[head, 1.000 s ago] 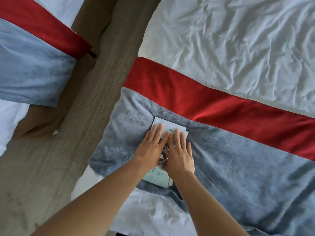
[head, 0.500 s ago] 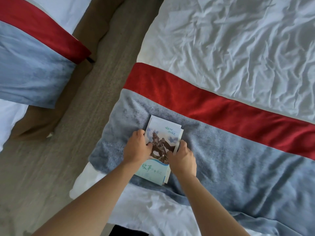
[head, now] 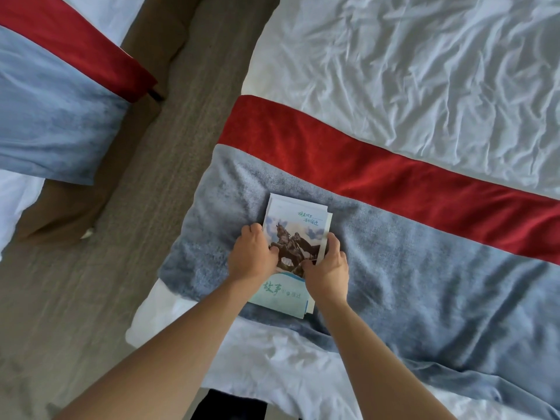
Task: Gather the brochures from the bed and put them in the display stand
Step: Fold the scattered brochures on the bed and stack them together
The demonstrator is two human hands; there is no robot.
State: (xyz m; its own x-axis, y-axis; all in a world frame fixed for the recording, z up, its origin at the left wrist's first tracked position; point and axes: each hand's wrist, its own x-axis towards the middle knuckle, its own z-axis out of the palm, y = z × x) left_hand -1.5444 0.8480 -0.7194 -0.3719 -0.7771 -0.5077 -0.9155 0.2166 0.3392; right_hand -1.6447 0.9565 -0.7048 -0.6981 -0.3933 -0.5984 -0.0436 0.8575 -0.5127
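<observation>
A small stack of brochures [head: 298, 221], its top cover showing a horse-and-rider statue and teal lettering, lies on the grey-blue runner [head: 424, 283] across the foot of the bed. My left hand [head: 253, 256] grips the stack's left edge with curled fingers and the thumb on the cover. My right hand [head: 328, 269] grips the right edge the same way. The edges of the lower brochures stick out slightly on the right side. No display stand is in view.
The runner has a red band [head: 363, 165] beyond it, then a rumpled white sheet [head: 424, 71]. A strip of grey carpet floor [head: 121, 237] runs on the left between this bed and a second bed [head: 54, 116] with the same runner.
Both hands lay flat on top of the stack a second ago. They have slid apart to its left and right edges and curled around them, uncovering the cover picture.
</observation>
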